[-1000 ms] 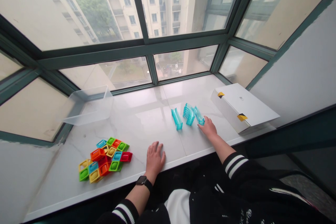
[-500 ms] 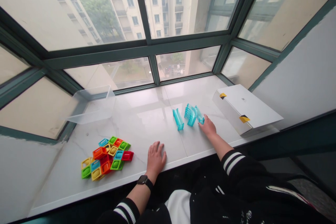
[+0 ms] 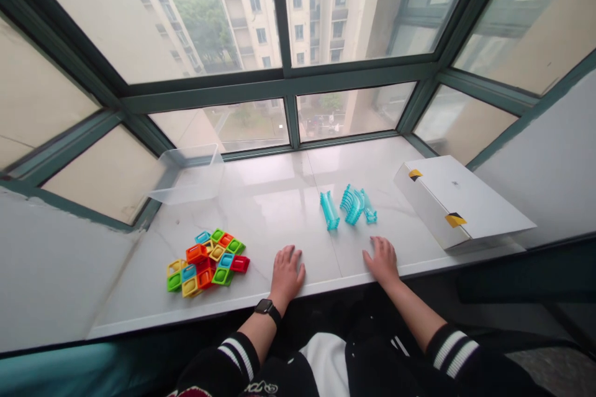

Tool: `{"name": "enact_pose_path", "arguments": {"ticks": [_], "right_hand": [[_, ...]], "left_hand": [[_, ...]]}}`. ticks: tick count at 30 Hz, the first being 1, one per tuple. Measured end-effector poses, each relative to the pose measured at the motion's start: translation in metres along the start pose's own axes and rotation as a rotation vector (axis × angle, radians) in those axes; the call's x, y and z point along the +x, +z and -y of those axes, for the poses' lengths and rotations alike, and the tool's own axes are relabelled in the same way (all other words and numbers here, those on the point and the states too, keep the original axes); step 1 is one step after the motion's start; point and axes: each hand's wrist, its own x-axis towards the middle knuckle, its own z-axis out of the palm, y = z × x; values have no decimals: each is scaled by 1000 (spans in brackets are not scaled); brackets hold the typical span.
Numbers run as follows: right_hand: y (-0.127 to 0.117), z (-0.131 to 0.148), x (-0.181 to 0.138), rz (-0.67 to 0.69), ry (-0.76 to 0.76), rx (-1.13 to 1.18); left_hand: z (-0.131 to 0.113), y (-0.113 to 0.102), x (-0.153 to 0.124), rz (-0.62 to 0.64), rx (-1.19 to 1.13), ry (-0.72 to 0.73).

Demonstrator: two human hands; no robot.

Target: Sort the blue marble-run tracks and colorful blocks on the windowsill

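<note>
My left hand (image 3: 286,273) lies flat near the front edge of the white marbled sill, fingers stretched and nothing in them. To its left is a pile of colourful plastic blocks (image 3: 205,263) in red, orange, yellow, green and blue. My right hand (image 3: 382,259) rests palm down by the same edge, also open. Beyond it lie three translucent turquoise track pieces: a straight one (image 3: 329,211) on the left, a curved one (image 3: 352,203) in the middle and another (image 3: 369,207) close against the curve's right side. Neither hand touches them.
A clear plastic bin (image 3: 189,180) stands at the back left by the window. On the right sits a white box (image 3: 465,198) with yellow-and-black tabs. Green window frames (image 3: 279,88) border the sill (image 3: 274,183) at the back.
My right hand has let go of the rightmost turquoise piece and drawn back to the front edge. My left hand stays in place on the sill. The view has shifted slightly.
</note>
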Motion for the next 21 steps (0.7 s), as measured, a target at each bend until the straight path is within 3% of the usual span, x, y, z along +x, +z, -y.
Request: {"name": "enact_pose_path", "arguments": {"ticks": [3, 8, 12, 15, 17, 21], "right_hand": [[5, 1, -19, 0, -88, -39], [11, 1, -20, -174, -167, -69], [16, -3, -19, -269, -212, -84], [16, -4, -19, -280, -224, -92], [15, -4, -19, -285, -223, -97], [15, -1, -18, -298, -225, -93]], "left_hand": [[-1, 0, 0, 2, -14, -14], [-5, -5, -1, -2, -108, -20], [5, -42, -7, -128, -223, -24], [42, -93, -19, -331, -111, -107], [81, -125, -29, -485, -5, -278], [165, -166, -48, -563, 140, -625]]}}
